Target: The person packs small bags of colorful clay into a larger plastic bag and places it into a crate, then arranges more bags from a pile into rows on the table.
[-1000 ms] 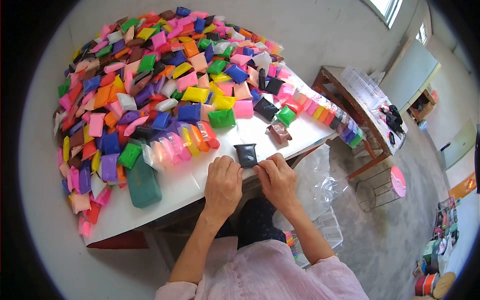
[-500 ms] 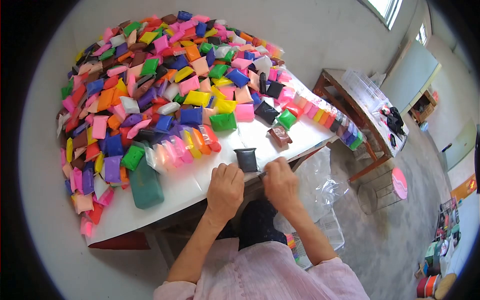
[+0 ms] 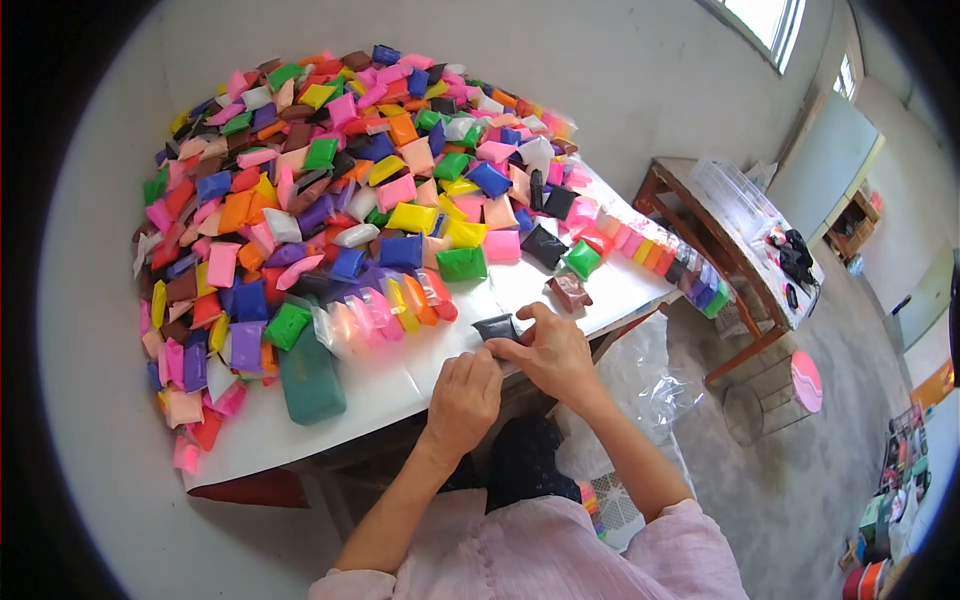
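item: black packet (image 3: 495, 326), small, sealed in clear film, lying on the white table (image 3: 330, 410) near its front edge. the right hand (image 3: 550, 352) covered its near right side, fingers curled and pinching the packet's edge, thumb toward the left hand. the left hand (image 3: 463, 392) sat just below and left of the packet, knuckles up, fingers bent and pressed together against the tabletop; whether its fingertips touched the packet could not be told.

beside the hands: a brown packet (image 3: 570, 290) just beyond the right hand, apart from it. a row of bagged packets (image 3: 385, 310) in pink, yellow, orange and red lay just beyond the left hand, leaning one on another. a large dark green block (image 3: 310, 378) lay to the left of the left hand, well apart from it.

further from the hands: a heap of coloured packets (image 3: 330, 180), many colours, filling the far and left part of the table. a green packet (image 3: 462, 263) and a black one (image 3: 545, 245) lay at the heap's near edge. a line of packets (image 3: 660, 255) ran along the table's right edge, beyond the right hand.

off the table: a wooden side table (image 3: 700, 230) to the right of the right hand, carrying a clear plastic crate (image 3: 735, 195). a clear plastic bag (image 3: 645, 375) hung below the right forearm.
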Demonstrator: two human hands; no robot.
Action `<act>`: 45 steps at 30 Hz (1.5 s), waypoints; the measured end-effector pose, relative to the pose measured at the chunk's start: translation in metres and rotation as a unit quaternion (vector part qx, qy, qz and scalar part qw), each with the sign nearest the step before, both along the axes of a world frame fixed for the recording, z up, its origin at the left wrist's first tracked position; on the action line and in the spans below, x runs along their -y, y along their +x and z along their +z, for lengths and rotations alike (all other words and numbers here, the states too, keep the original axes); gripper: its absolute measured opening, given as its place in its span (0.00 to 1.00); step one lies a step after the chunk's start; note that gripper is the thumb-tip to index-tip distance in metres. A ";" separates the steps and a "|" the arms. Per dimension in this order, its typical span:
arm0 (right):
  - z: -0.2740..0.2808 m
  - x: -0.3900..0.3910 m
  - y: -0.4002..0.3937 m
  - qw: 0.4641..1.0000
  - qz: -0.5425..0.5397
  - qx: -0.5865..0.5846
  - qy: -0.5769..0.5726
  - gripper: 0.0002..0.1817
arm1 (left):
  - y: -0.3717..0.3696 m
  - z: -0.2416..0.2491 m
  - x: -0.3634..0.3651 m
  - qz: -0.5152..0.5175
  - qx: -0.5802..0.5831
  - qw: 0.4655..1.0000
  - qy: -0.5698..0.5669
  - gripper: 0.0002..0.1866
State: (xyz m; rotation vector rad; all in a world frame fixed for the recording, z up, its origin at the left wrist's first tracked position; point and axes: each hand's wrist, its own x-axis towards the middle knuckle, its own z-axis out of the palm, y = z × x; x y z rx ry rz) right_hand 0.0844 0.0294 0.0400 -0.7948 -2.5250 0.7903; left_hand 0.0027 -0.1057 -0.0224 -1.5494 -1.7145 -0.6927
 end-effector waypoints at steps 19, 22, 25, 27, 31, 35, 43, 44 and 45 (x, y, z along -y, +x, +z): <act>-0.031 -0.041 -0.081 0.941 0.249 -0.215 -0.080 0.22 | -0.103 0.094 -0.004 -0.043 0.340 0.938 -0.054 0.16; -0.033 -0.043 -0.082 0.946 0.254 -0.195 -0.051 0.25 | -0.110 0.088 -0.005 -0.037 0.379 0.921 -0.087 0.18; -0.034 -0.039 -0.081 0.949 0.244 -0.200 -0.014 0.26 | -0.107 0.089 -0.006 -0.063 0.361 0.926 -0.090 0.18; -0.037 -0.034 -0.081 0.947 0.225 -0.220 0.072 0.29 | -0.105 0.090 -0.006 -0.065 0.367 0.924 -0.090 0.18; -0.037 -0.023 -0.076 0.955 0.170 -0.222 0.099 0.29 | -0.102 0.090 -0.004 -0.060 0.338 0.937 -0.068 0.17; -0.036 -0.015 -0.059 0.960 0.130 -0.230 0.093 0.28 | -0.085 0.098 0.005 -0.036 0.311 0.949 -0.039 0.16; -0.018 -0.035 0.024 0.953 -0.095 -0.231 0.173 0.19 | -0.024 0.074 0.022 -0.080 0.245 0.966 0.005 0.16; -0.017 -0.043 0.027 0.964 -0.097 -0.202 0.144 0.18 | -0.016 0.068 0.016 -0.095 0.253 0.963 0.000 0.16; -0.020 -0.052 0.029 0.973 -0.099 -0.175 0.113 0.18 | -0.010 0.063 0.007 -0.095 0.265 0.959 -0.014 0.16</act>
